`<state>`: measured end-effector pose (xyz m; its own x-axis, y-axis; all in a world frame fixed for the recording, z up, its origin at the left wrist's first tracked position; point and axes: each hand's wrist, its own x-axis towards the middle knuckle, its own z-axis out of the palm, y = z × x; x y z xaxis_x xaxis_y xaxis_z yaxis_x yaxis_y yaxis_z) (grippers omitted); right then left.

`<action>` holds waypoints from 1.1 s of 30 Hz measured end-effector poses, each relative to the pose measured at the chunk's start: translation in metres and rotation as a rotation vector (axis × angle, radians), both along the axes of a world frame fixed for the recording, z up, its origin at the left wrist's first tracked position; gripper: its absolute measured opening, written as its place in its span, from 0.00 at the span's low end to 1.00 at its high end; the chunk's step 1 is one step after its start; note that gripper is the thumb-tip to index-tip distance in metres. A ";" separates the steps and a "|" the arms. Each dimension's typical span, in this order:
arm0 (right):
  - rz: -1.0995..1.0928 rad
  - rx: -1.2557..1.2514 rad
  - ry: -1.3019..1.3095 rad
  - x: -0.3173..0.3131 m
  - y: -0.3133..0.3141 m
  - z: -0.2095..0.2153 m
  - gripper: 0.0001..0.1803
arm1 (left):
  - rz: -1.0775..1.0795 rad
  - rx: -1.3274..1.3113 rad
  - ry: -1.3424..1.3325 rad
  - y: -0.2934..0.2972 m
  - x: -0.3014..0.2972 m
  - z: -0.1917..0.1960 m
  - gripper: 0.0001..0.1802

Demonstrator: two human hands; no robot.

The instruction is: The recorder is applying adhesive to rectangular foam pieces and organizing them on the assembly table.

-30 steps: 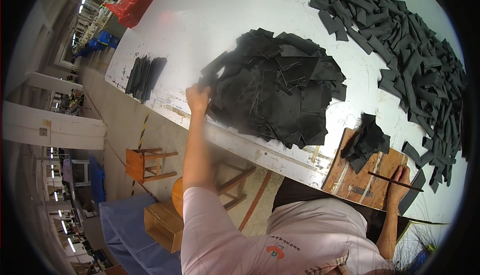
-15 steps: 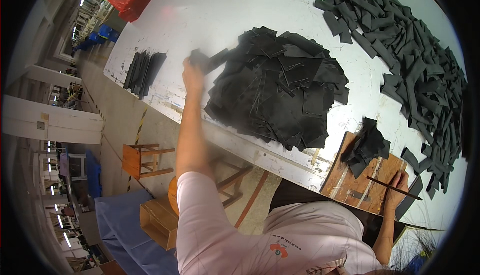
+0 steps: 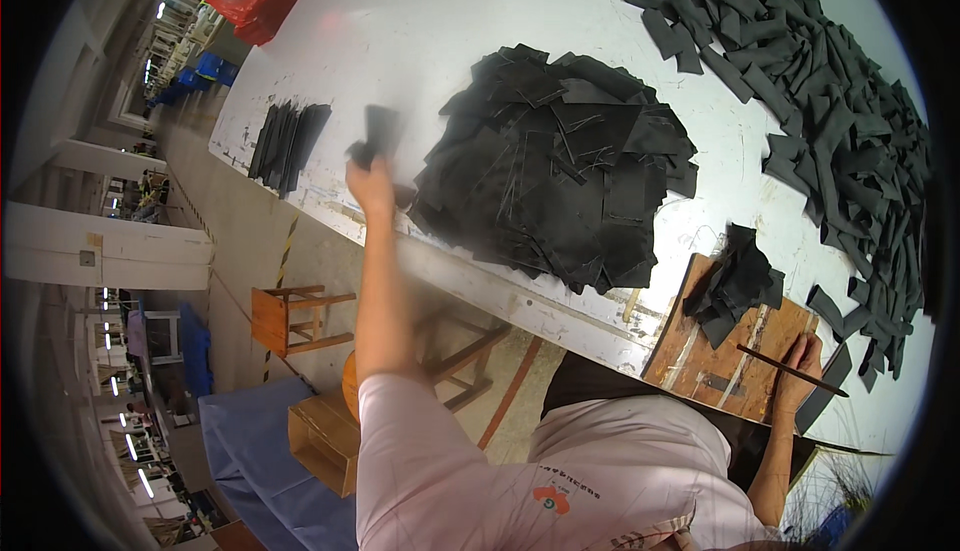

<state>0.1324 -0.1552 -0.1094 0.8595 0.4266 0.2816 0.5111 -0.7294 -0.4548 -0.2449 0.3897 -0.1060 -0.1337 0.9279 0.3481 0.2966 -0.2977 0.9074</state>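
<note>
My left hand [image 3: 372, 189] is raised over the table's front part, closed round a motion-blurred black fabric piece [image 3: 381, 129]. It is between a row of stacked black strips [image 3: 288, 146] and a broad heap of flat black fabric pieces [image 3: 560, 171]. My right hand [image 3: 798, 369] rests at the right end of a worn wooden board [image 3: 722, 383], its fingers closed on a thin dark stick [image 3: 765, 357] that slants across it. Just beyond this hand lies a flat dark piece [image 3: 826, 391]. A crumpled bunch of black fabric [image 3: 738, 286] sits on the board's far part.
Many folded black fabric tubes [image 3: 830, 121] spread along the right side of the white table [image 3: 400, 11]. At its far left stands a red plastic bin [image 3: 262, 1]. A wooden stool [image 3: 285, 321], a cardboard box [image 3: 325, 441] and a blue cloth cover [image 3: 250, 441] are on the floor side, left of me.
My left hand has pulled back toward me and slightly left, bringing the black fabric piece away from the heap's edge. The right hand has stayed on the board with the stick.
</note>
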 end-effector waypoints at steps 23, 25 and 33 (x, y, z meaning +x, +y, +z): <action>-0.014 0.079 0.074 -0.002 -0.002 0.003 0.09 | 0.182 -0.709 -0.742 -0.130 -0.010 0.014 0.11; -0.015 0.071 0.054 -0.001 -0.005 0.002 0.09 | 0.199 -0.705 -0.798 -0.136 -0.016 0.020 0.12; 0.008 0.146 0.039 -0.002 0.002 0.000 0.08 | -0.136 -0.622 -1.068 -0.180 0.017 0.066 0.05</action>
